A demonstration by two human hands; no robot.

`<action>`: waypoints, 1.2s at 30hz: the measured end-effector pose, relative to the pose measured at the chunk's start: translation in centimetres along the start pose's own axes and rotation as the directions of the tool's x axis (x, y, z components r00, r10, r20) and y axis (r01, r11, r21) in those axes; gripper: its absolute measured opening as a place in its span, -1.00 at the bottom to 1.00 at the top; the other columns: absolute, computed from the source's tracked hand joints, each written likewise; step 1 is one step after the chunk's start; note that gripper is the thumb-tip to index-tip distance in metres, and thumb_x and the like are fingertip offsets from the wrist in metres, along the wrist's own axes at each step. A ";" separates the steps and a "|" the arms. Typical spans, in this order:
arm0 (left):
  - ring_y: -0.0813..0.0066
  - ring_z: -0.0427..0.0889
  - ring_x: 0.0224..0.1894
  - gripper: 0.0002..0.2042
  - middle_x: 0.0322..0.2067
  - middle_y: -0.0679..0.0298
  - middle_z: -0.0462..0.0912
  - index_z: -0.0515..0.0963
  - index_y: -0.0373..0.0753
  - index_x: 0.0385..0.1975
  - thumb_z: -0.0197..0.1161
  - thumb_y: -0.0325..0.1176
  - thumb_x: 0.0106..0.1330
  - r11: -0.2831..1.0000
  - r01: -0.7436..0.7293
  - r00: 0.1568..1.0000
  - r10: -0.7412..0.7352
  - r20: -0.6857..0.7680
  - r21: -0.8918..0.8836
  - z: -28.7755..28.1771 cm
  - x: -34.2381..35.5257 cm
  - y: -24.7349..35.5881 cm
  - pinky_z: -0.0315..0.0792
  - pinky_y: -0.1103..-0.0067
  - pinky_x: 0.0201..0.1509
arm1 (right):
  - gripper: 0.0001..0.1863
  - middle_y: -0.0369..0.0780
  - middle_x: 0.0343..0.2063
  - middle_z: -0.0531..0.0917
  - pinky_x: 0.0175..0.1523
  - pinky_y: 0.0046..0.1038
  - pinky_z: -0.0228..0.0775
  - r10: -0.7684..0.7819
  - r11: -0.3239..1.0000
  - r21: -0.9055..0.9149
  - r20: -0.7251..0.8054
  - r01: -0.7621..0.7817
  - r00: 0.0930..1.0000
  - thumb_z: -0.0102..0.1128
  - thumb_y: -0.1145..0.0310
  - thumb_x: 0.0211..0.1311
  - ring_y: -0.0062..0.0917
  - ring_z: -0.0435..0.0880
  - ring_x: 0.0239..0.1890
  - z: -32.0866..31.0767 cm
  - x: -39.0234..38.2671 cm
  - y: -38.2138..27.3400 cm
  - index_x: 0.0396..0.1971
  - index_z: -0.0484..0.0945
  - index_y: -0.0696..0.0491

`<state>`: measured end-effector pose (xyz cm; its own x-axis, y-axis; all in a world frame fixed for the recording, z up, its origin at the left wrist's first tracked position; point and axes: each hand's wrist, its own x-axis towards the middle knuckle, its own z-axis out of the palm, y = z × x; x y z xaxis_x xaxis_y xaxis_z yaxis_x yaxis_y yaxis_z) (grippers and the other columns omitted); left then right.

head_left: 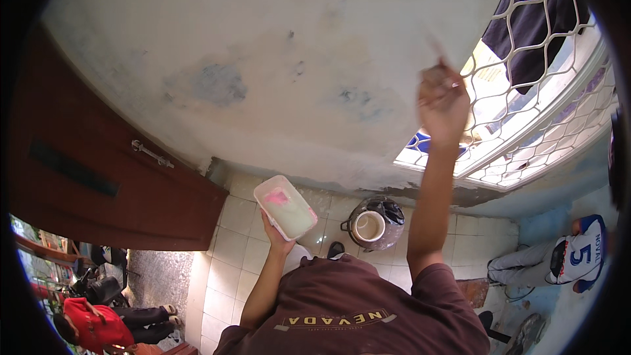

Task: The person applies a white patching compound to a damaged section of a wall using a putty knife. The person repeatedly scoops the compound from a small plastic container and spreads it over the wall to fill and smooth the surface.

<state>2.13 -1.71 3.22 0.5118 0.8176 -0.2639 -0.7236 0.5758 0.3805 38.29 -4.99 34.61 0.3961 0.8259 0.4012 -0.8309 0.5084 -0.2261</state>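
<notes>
My left hand (277, 236) grips a white rectangular plastic tub (306, 225) by its lower left side. Pale, whitish material lies inside the tub, with a pink patch near its far end. My right arm reaches up along the wall (282, 118), beside the window. My right hand (445, 95) is blurred by motion, with its fingers curled in. A thin, smeared shape juts up from it, too blurred to name. The wall is off-white with several grey-blue rough patches.
On the tiled floor (227, 263) stands a dark bucket (388, 240) with a white round container (369, 226) on top. A metal-grilled window (526, 46) is at right, a brown door (98, 158) at left. One person in red (98, 322) is lower left, another in a white-blue jersey (585, 256) right.
</notes>
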 end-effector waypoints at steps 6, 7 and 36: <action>0.26 0.48 0.23 -0.40 0.18 0.34 0.45 0.27 0.04 0.32 -0.16 0.28 0.44 0.999 -0.005 0.999 0.003 0.034 0.043 0.2 -0.9 0.0 0.42 0.11 0.28 | -0.76 -0.44 -0.65 0.31 -0.59 -0.64 -0.01 0.514 0.854 0.216 -0.491 -0.474 0.703 0.05 0.43 0.21 -0.72 0.19 -0.61 -16.5 -0.1 12.2 -0.17 0.53 0.21; 0.27 0.48 0.23 -0.40 0.19 0.34 0.45 0.27 0.03 0.32 -0.16 0.27 0.44 0.999 -0.008 0.999 0.006 0.043 0.042 0.0 -0.9 0.2 0.42 0.12 0.28 | -0.77 -0.43 -0.65 0.30 -0.59 -0.63 -0.02 0.510 0.857 0.205 -0.469 -0.473 0.721 0.03 0.44 0.19 -0.71 0.19 -0.61 -18.4 0.7 11.9 -0.19 0.52 0.20; 0.24 0.52 0.19 -0.43 0.15 0.31 0.48 0.31 0.04 0.29 -0.14 0.25 0.43 0.995 -0.088 0.996 0.087 -0.023 -0.042 -1.1 0.6 1.8 0.45 0.11 0.25 | -0.76 -0.33 -0.54 0.40 -0.43 -0.63 0.17 0.436 0.865 0.290 -0.035 -0.409 0.899 0.01 0.49 0.16 -0.65 0.27 -0.51 -11.8 4.2 -2.9 -0.20 0.51 0.27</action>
<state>0.64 -0.17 2.75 0.4363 0.8643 -0.2502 -0.7845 0.5016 0.3648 46.94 -0.13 26.43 0.0074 0.9729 0.2311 -0.9943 0.0318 -0.1020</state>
